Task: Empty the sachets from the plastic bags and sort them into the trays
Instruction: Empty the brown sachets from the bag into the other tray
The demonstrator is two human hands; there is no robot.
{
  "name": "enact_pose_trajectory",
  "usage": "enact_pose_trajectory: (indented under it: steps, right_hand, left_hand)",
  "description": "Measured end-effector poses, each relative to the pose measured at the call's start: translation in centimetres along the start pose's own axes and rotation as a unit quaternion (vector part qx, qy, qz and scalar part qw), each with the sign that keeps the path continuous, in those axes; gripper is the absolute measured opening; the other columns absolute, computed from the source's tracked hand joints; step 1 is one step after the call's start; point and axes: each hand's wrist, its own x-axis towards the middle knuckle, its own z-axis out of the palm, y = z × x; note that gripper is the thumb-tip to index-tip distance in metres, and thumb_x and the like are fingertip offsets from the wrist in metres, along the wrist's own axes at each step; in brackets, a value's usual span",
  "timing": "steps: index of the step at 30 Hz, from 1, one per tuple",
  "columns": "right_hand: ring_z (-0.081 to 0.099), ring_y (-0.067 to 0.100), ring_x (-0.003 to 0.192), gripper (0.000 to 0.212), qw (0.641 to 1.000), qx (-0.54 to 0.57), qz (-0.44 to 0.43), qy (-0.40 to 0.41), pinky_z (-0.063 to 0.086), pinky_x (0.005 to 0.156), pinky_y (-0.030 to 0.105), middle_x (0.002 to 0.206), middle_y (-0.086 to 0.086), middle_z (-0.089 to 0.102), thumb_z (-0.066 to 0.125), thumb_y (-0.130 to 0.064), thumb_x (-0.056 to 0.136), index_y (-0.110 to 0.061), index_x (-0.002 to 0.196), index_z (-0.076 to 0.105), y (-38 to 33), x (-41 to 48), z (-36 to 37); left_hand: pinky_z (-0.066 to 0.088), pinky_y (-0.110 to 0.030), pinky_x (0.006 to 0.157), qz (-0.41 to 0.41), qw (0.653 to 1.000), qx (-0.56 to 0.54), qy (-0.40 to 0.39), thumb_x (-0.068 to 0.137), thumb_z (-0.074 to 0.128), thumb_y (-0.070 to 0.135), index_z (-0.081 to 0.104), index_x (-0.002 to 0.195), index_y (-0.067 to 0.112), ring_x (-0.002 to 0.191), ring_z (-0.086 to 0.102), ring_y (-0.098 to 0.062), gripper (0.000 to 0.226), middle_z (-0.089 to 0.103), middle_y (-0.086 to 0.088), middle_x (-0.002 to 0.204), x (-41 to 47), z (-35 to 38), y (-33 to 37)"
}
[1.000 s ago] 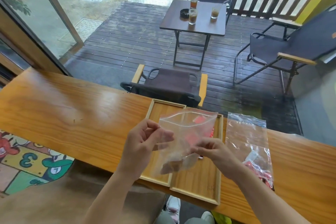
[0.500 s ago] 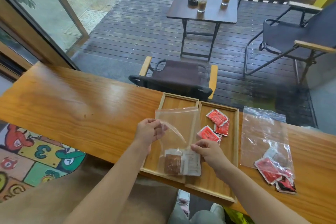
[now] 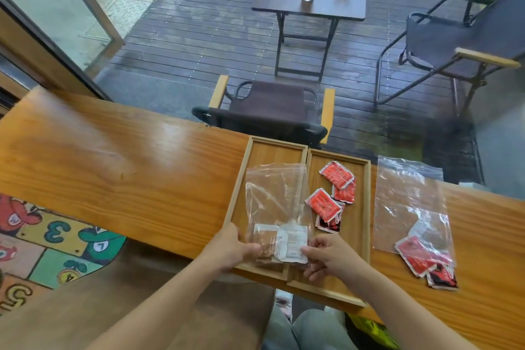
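Over the left tray (image 3: 241, 179) I pinch a clear plastic bag (image 3: 274, 199) at its lower end, my left hand (image 3: 231, 248) closed on one corner, my right hand (image 3: 326, 257) on the other, brown and white sachets (image 3: 279, 244) inside; red sachets (image 3: 331, 196) lie in the right tray (image 3: 366, 207), a second bag (image 3: 409, 207) on the counter (image 3: 113, 167)

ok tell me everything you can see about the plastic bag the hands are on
The plastic bag is clear, thin and wrinkled, with glare streaks and a seal strip along its far edge. It lies flat mostly over the left tray, its right edge crossing onto the right tray. Brown and white sachets sit bunched in its near end. The left hand grips its near left corner; the right hand pinches its near right corner with its fingers.
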Motion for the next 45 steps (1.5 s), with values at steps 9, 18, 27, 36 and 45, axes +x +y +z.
enact_pose_trajectory:
  steps: [9, 18, 27, 36, 45]
  right_hand:
    - [0.066, 0.021, 0.052, 0.014, 0.997, 0.036, -0.071, 0.003, 0.054, 0.047, 0.025, 0.059, 0.011, 0.068, 0.057, -0.015, 0.089, -0.002, 0.082, 0.058, -2.4, -1.0, 0.3]
    - [0.056, 0.018, 0.041, 0.026, 0.994, 0.07, -0.078, -0.021, 0.046, 0.037, 0.023, 0.054, 0.011, 0.063, 0.059, -0.02, 0.088, -0.01, 0.064, 0.056, -4.2, -1.0, 0.5]
    - [0.055, 0.018, 0.043, 0.039, 0.994, 0.11, 0.01, 0.01, 0.046, 0.04, 0.025, 0.058, 0.011, 0.062, 0.057, -0.04, 0.086, -0.002, 0.097, 0.06, -3.1, -0.7, 1.6]
    - [0.041, 0.012, 0.034, 0.025, 0.989, 0.142, -0.044, 0.026, 0.034, 0.035, 0.019, 0.044, 0.003, 0.052, 0.059, -0.022, 0.084, -0.011, 0.063, 0.064, -5.4, -0.8, 0.8]
    - [0.045, 0.012, 0.035, 0.032, 0.992, 0.115, 0.028, 0.047, 0.039, 0.04, 0.023, 0.046, 0.003, 0.054, 0.055, -0.033, 0.089, -0.002, 0.083, 0.06, -4.9, 0.6, 1.6]
  left_hand:
    - [0.049, -0.028, 0.064, 0.016, 0.979, -0.205, 0.012, 0.09, 0.055, 0.021, 0.06, 0.079, 0.012, 0.075, 0.061, -0.016, 0.015, 0.067, -0.006, 0.083, -0.7, -1.1, 0.8]
    - [0.056, -0.029, 0.055, -0.028, 0.937, -0.348, -0.03, 0.087, 0.059, 0.01, 0.06, 0.084, 0.004, 0.072, 0.068, -0.023, 0.006, 0.07, -0.014, 0.085, -1.0, -3.0, 1.3]
    - [0.06, -0.038, 0.058, -0.079, 0.94, -0.31, -0.121, 0.088, 0.059, 0.026, 0.059, 0.103, 0.006, 0.067, 0.072, -0.026, 0.025, 0.067, -0.018, 0.097, -0.7, -3.8, 0.7]
    - [0.058, -0.032, 0.055, 0.02, 0.943, -0.328, -0.045, 0.087, 0.061, 0.023, 0.067, 0.08, 0.004, 0.066, 0.072, -0.015, 0.021, 0.075, -0.003, 0.067, -0.3, -6.4, 2.1]
    - [0.059, -0.036, 0.056, -0.077, 0.93, -0.335, -0.133, 0.08, 0.069, 0.023, 0.058, 0.106, 0.008, 0.082, 0.071, -0.028, 0.032, 0.067, -0.02, 0.103, 0.2, -6.2, 1.1]
